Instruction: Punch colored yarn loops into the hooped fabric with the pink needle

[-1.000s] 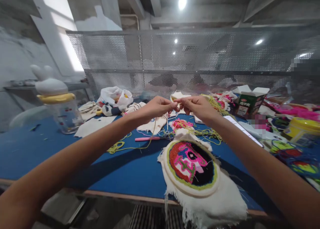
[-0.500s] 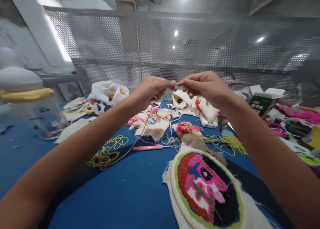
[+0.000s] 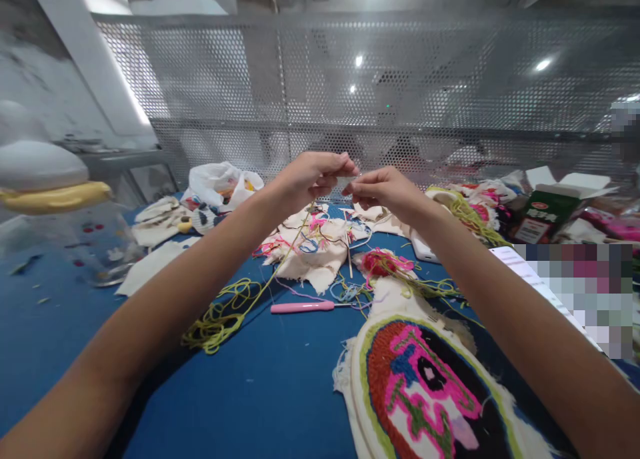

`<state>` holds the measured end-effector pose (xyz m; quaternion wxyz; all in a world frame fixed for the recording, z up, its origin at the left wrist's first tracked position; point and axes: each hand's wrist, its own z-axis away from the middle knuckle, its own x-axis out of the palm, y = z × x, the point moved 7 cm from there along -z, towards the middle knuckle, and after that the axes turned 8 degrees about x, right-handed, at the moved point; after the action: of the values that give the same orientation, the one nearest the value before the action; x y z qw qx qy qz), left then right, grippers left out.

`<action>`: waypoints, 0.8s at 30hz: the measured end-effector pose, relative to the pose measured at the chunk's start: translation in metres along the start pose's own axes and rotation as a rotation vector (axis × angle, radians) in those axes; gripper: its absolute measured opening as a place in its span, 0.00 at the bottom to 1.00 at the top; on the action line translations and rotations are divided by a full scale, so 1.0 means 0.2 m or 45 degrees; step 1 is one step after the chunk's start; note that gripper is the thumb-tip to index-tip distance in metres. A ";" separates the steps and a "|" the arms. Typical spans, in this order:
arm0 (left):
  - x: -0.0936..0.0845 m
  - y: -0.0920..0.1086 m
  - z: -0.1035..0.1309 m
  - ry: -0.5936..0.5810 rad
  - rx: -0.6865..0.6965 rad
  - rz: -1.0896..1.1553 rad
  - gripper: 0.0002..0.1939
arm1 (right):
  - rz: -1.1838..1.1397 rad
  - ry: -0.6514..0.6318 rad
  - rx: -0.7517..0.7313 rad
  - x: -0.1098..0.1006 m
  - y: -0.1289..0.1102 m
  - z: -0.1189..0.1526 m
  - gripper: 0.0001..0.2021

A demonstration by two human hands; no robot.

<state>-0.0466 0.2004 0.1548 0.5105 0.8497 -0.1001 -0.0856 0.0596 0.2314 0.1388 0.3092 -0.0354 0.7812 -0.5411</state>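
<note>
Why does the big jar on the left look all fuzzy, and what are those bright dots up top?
In the head view, the jar sits at the frame's edge, smeared and stretched by the wide lens; the hands, left hand and right hand, look sharper; the bright dots are ceiling lights seen through the mesh screen.

Table [image 3: 280,392]: deep blue cloth surface. Hooped embroidery [image 3: 425,392]: cream fabric with a red, pink, black and white motif ringed in yellow-green. Loose yarn [image 3: 220,315]: olive-yellow. Tool [image 3: 303,307]: pink handle. Fabric scraps [image 3: 320,249]: cream, stitched in pink and blue. Carton [image 3: 545,212]: green with white flaps. Jar lid [image 3: 55,195]: yellow.
</note>
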 end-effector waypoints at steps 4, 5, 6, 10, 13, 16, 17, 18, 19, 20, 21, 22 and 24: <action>-0.16 0.00 -0.01 0.012 -0.011 -0.187 0.07 | 0.501 0.038 0.182 0.02 0.17 -0.05 0.04; -0.21 0.01 -0.02 0.036 0.000 -0.248 0.07 | 0.578 0.051 0.224 0.02 0.23 -0.06 0.03; -0.27 0.03 -0.02 0.070 0.017 -0.310 0.07 | 0.637 0.068 0.249 0.02 0.29 -0.08 0.04; -0.46 0.11 0.01 0.157 0.023 -0.616 0.05 | 0.826 0.137 0.156 0.09 0.35 -0.08 0.09; -0.57 0.21 0.06 0.283 0.062 -0.778 0.09 | 0.896 0.085 -0.043 0.25 0.20 -0.03 0.09; -0.60 0.28 0.10 0.312 0.127 -0.875 0.13 | 0.919 -0.132 -0.196 0.55 0.03 0.04 0.09; -0.59 0.29 0.11 0.296 0.147 -0.898 0.14 | 0.936 -0.178 -0.214 0.65 0.00 0.06 0.10; -0.59 0.30 0.12 0.278 0.159 -0.916 0.16 | 0.959 -0.218 -0.216 0.75 -0.02 0.07 0.11; -0.58 0.31 0.13 0.271 0.166 -0.931 0.17 | 0.982 -0.260 -0.212 0.84 -0.03 0.07 0.11; -0.58 0.32 0.14 0.273 0.167 -0.945 0.19 | 1.001 -0.308 -0.194 0.93 -0.03 0.06 0.10; -0.58 0.32 0.15 0.276 0.162 -0.957 0.20 | 1.010 -0.345 -0.170 1.00 -0.02 0.05 0.09; -0.58 0.33 0.16 0.297 0.142 -0.976 0.21 | 1.014 -0.373 -0.151 1.06 0.00 0.04 0.09; -0.58 0.34 0.18 0.347 0.072 -1.042 0.20 | 1.006 -0.408 -0.128 1.14 0.03 0.02 0.08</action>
<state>-0.1729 0.1691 0.2031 0.4195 0.8365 0.3112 -0.1653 -0.1210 0.1412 0.0318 0.6082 0.1678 0.7021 -0.3301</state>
